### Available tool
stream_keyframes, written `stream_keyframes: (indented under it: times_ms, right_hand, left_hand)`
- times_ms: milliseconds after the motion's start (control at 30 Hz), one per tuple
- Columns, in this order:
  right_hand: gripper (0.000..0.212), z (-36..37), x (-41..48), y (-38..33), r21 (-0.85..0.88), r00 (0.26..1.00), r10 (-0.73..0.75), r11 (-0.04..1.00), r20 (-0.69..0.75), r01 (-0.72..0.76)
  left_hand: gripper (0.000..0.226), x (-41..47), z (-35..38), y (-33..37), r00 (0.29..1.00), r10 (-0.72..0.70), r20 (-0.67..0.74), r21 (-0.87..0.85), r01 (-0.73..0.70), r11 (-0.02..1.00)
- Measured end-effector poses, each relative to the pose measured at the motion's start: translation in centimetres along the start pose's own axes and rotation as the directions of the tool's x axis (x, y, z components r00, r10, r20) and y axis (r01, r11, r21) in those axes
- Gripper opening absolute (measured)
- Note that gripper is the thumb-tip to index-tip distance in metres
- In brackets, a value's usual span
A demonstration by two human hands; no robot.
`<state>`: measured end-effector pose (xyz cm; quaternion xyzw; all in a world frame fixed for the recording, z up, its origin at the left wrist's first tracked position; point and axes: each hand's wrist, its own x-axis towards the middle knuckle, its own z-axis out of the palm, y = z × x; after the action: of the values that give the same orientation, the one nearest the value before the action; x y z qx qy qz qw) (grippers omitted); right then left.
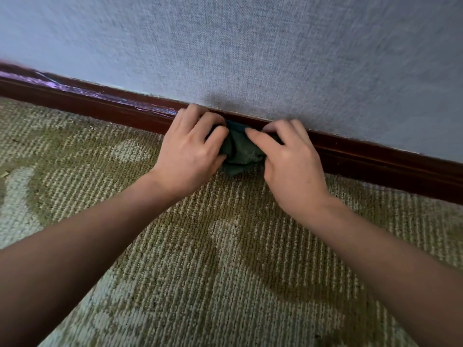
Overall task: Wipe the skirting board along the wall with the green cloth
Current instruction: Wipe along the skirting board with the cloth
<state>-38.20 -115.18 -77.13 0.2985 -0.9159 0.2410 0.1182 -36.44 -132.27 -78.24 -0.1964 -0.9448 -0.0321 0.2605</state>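
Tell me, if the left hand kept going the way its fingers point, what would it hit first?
Probably the dark skirting board: the left hand grips the green cloth right in front of it, fingers aimed at the wall, so it would press cloth into board.

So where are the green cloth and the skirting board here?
green cloth (240, 152), head view, its bunched middle.
skirting board (375, 166), head view, dark front face, right stretch.

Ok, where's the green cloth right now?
In the head view the green cloth sits bunched just above centre, gripped between the left hand and the right hand, against the dark skirting board where carpet meets wall.
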Motion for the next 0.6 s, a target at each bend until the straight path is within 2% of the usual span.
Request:
stream_keyframes:
  times_ms: [133, 267, 367, 533, 600]
  right_hand:
    - [0.039, -0.5, 0.1, 0.7, -0.033, 0.998, -0.059, 0.998, 0.008, 0.059]
    - [0.039, -0.8, 0.0, 0.8, 0.009, 0.999, -0.051, 0.999, 0.004, 0.051]
    - [0.040, -1.0, 0.0, 0.8, 0.049, 0.998, -0.060, 0.997, 0.031, 0.059]
    - [0.046, -1.4, 0.1, 0.8, 0.077, 0.981, -0.109, 0.992, 0.161, 0.097]
    - [0.039, -1.7, 0.2, 0.9, 0.093, 0.969, -0.131, 0.989, 0.210, 0.114]
  left_hand:
    - [0.003, 0.5, -0.2, 0.4, 0.995, 0.097, 0.021, -0.077, -0.095, 0.993]
    - [0.011, 0.7, -0.5, 0.4, 0.994, 0.099, 0.047, -0.156, -0.091, 0.984]
    - [0.011, 0.6, -0.6, 0.3, 0.988, 0.133, 0.074, -0.129, -0.123, 0.984]
    - [0.010, 0.9, -0.7, -0.8, 0.970, 0.237, 0.052, -0.099, -0.231, 0.968]
    - [0.008, 0.9, -0.9, -1.3, 0.957, 0.288, 0.044, -0.093, -0.283, 0.955]
